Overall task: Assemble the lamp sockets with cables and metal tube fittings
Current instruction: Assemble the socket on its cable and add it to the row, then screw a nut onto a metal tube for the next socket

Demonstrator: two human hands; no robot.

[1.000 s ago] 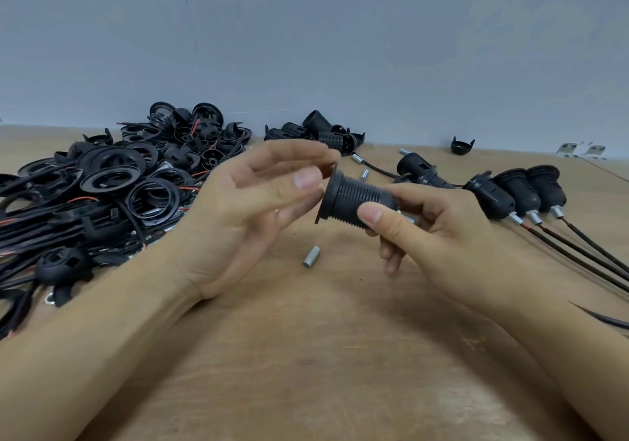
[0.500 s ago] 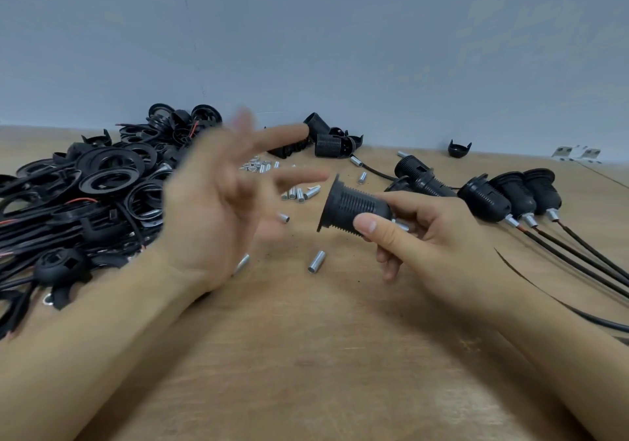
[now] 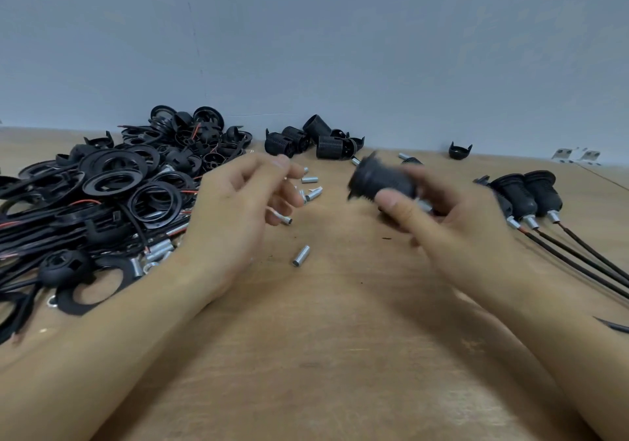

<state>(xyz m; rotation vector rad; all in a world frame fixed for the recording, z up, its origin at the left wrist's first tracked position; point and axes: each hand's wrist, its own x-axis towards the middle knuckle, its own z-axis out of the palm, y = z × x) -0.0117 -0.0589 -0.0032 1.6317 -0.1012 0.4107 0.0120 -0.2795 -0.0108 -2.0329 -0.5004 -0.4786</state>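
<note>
Change: the left hand (image 3: 235,216) has dropped from mid-air toward the table (image 3: 340,355); the socket (image 3: 381,180) has shifted right.
Right hand (image 3: 452,233): thumb and fingers curled round the blurred black socket, held above the table.
Left hand: fingers loosely curled, holding nothing, over scattered metal tubes (image 3: 301,256).
Left of table: heap of black rings and cables (image 3: 112,185).
Right of table: finished sockets with cables (image 3: 531,195).
Far edge: loose socket shells (image 3: 316,141).

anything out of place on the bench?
Mostly tidy. One black socket cap sits alone by the wall, apart from the heap of black parts. Metal tubes lie scattered loose across the table.
</note>
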